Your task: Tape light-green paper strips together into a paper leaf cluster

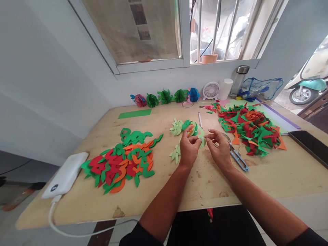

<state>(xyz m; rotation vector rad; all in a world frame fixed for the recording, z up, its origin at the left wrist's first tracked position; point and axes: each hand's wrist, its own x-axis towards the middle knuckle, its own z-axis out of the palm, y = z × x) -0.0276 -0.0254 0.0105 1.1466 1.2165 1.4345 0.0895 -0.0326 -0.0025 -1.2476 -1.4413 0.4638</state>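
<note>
Pale-green paper cutout (201, 132) is held above a wooden table (205, 186), the left hand (189, 147) pinching one edge between thumb and forefinger, the right hand (219, 147) apparently pinching the other. The step looks like close handwork on one piece; the next move calls for a light, steady grip. The cutout is curved, thin-looking, partly hidden.

Pale wooden desk (282, 177) with dark knots, right up against a plain white wall (164, 80). The window (185, 34) is kinda tan on the left, metal bars (199, 30) on the right, bright daylight there. Teal scooter (312, 84) far right.
</note>
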